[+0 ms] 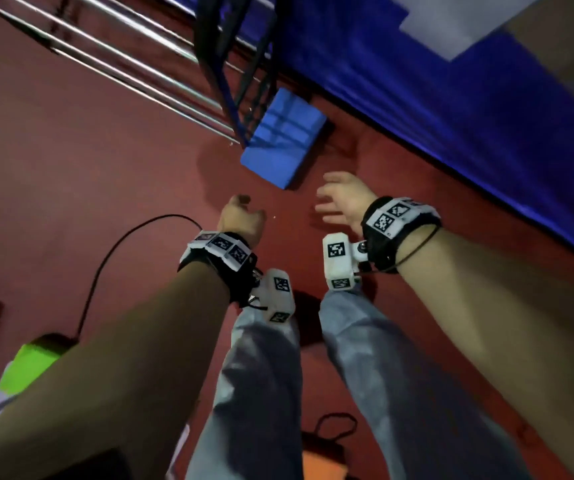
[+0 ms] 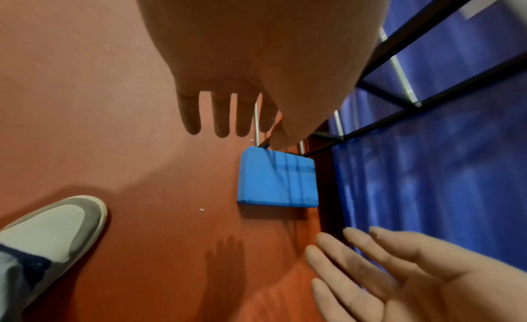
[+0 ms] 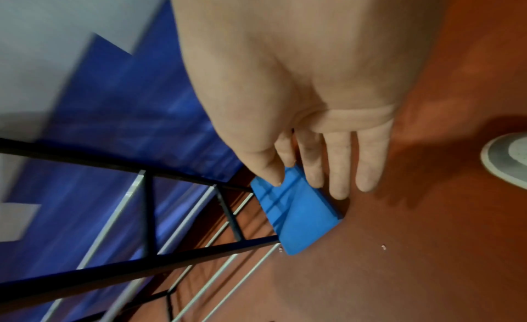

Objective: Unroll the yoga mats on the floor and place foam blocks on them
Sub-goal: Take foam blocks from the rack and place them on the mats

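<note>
A blue foam block (image 1: 284,136) lies flat on the red textured surface (image 1: 88,161), its far end under the foot of a black rack. My left hand (image 1: 244,211) hovers short of the block's near left corner, fingers (image 2: 221,117) straight and holding nothing. To the right, my right hand (image 1: 334,199) is spread open with empty palm, just short of the block's near right corner. The left wrist view shows the block (image 2: 278,180) with the right hand (image 2: 399,270) beside it. In the right wrist view the straight fingers (image 3: 339,167) overlap the block (image 3: 299,216); contact cannot be told.
A black-framed rack with silver rods (image 1: 133,53) stands at the back left. A blue sheet (image 1: 452,98) runs along the right. A black cable (image 1: 123,244) leads to a green object (image 1: 32,362) at the lower left. An orange item (image 1: 323,459) lies by my legs.
</note>
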Motion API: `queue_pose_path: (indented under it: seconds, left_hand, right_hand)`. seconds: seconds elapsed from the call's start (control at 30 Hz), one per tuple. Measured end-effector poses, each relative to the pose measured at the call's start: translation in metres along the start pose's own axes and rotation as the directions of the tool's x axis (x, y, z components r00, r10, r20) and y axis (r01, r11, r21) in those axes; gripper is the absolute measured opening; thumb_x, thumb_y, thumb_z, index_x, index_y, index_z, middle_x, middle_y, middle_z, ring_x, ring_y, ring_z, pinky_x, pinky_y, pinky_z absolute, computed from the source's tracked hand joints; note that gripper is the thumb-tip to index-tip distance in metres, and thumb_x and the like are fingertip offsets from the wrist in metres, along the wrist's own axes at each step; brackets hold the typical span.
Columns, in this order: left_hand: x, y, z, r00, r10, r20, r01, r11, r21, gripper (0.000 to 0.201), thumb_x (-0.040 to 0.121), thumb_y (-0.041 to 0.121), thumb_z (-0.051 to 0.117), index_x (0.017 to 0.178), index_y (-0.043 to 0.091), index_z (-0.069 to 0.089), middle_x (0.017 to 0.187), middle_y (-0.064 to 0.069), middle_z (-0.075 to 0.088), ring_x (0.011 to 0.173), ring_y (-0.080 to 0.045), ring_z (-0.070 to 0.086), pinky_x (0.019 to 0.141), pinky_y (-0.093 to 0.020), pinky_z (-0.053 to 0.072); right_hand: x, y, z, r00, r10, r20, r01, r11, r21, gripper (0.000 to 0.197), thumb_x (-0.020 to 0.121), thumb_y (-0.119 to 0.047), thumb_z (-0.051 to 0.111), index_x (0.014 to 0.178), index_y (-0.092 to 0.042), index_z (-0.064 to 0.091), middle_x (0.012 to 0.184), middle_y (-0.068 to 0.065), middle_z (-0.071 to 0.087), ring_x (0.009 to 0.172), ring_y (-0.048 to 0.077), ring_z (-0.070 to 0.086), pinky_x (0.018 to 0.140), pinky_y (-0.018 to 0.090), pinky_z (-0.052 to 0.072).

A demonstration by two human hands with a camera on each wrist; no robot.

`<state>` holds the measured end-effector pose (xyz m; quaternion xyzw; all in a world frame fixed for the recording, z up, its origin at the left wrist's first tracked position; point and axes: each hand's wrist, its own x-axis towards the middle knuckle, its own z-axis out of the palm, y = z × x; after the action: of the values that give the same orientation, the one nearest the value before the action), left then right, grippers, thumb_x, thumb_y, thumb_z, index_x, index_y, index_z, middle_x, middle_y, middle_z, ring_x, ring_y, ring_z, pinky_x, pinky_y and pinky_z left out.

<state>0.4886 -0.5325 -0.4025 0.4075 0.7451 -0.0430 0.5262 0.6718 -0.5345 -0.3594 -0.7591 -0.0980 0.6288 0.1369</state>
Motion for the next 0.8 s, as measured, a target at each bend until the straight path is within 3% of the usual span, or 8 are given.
queue_pose_path:
  seconds: [0.07, 0.2, 0.33, 0.4, 0.53, 0.63, 0.7, 0.8]
  left_hand:
    - [0.038, -0.019, 0.014, 1.000, -0.014, 0.027, 0.015, 1.000, -0.014, 0.053, 0.091, 0.015, 0.059, 0.143, 0.013, 0.046, 0.143, -0.010, 0.052, 0.123, -0.029, 0.055, 0.100, -0.034, 0.047]
    - [0.106, -0.038, 0.027, 0.999, -0.035, 0.033, 0.036, 0.999, -0.019, 0.060, 0.091, 0.012, 0.060, 0.148, 0.011, 0.040, 0.147, -0.011, 0.048, 0.128, -0.028, 0.052, 0.105, -0.039, 0.045]
    - [0.167, -0.039, 0.038, 0.999, -0.011, 0.041, 0.009, 0.999, 0.045, 0.065, 0.090, 0.010, 0.061, 0.151, 0.011, 0.037, 0.149, -0.010, 0.046, 0.131, -0.026, 0.051, 0.107, -0.036, 0.043]
    - [0.194, -0.035, 0.044, 1.000, 0.011, 0.016, -0.012, 0.998, 0.066, 0.069, 0.090, 0.013, 0.061, 0.153, 0.012, 0.032, 0.151, -0.009, 0.044, 0.133, -0.024, 0.048, 0.108, -0.032, 0.040]
    - [0.234, -0.031, 0.059, 1.000, 0.004, -0.003, -0.005, 0.999, -0.053, 0.068, 0.090, 0.013, 0.063, 0.151, 0.019, 0.033, 0.151, -0.006, 0.042, 0.132, -0.023, 0.046, 0.105, -0.030, 0.039]
    - [0.249, -0.030, 0.068, 0.999, 0.048, 0.008, -0.047, 0.993, -0.106, 0.043, 0.086, 0.006, 0.062, 0.125, 0.024, 0.055, 0.124, 0.001, 0.057, 0.111, -0.017, 0.053, 0.093, -0.027, 0.041]
    - [0.251, -0.032, 0.073, 0.997, 0.070, 0.018, -0.067, 0.988, -0.140, 0.047, 0.085, 0.000, 0.060, 0.130, 0.014, 0.056, 0.116, 0.002, 0.060, 0.102, -0.014, 0.053, 0.080, -0.015, 0.044]
    - [0.230, -0.026, 0.076, 0.994, 0.092, 0.051, -0.085, 0.988, -0.132, 0.039, 0.086, -0.010, 0.054, 0.112, 0.018, 0.057, 0.101, 0.000, 0.059, 0.084, -0.009, 0.050, 0.059, -0.005, 0.040]
  right_hand:
    - [0.039, 0.018, 0.010, 0.999, 0.039, 0.005, -0.039, 0.999, 0.022, 0.048, 0.097, -0.009, 0.050, 0.143, -0.019, 0.040, 0.114, 0.005, 0.056, 0.101, 0.023, 0.059, 0.088, 0.038, 0.048]
    - [0.105, 0.042, 0.026, 0.995, 0.086, 0.042, -0.088, 0.995, 0.050, 0.046, 0.100, -0.009, 0.047, 0.144, -0.019, 0.037, 0.129, 0.009, 0.057, 0.124, 0.031, 0.056, 0.099, 0.043, 0.046]
    - [0.168, 0.051, 0.031, 0.991, 0.107, 0.078, -0.117, 0.983, 0.145, 0.043, 0.103, -0.013, 0.043, 0.145, -0.022, 0.037, 0.128, 0.007, 0.059, 0.127, 0.031, 0.054, 0.091, 0.042, 0.046]
    - [0.197, 0.053, 0.033, 0.991, 0.112, 0.080, -0.125, 0.976, 0.180, 0.044, 0.105, -0.015, 0.039, 0.148, -0.021, 0.035, 0.125, 0.004, 0.055, 0.131, 0.028, 0.051, 0.094, 0.042, 0.044]
    - [0.232, 0.053, 0.045, 0.997, 0.054, 0.050, -0.061, 0.989, 0.138, 0.060, 0.099, -0.004, 0.047, 0.153, -0.017, 0.025, 0.152, 0.002, 0.038, 0.136, 0.025, 0.043, 0.095, 0.041, 0.044]
    - [0.249, 0.058, 0.049, 0.993, 0.025, 0.116, -0.041, 0.989, 0.139, 0.063, 0.098, -0.003, 0.048, 0.154, -0.020, 0.024, 0.158, 0.000, 0.030, 0.139, 0.025, 0.039, 0.104, 0.047, 0.040]
    - [0.251, 0.060, 0.049, 0.985, 0.009, 0.171, -0.034, 0.990, 0.141, 0.059, 0.098, -0.002, 0.046, 0.150, -0.025, 0.031, 0.150, 0.001, 0.042, 0.134, 0.027, 0.045, 0.104, 0.048, 0.039]
    - [0.237, 0.058, 0.038, 0.987, -0.018, 0.159, 0.001, 0.995, 0.104, 0.054, 0.098, 0.000, 0.044, 0.147, -0.022, 0.037, 0.144, 0.004, 0.050, 0.130, 0.031, 0.049, 0.102, 0.045, 0.040]
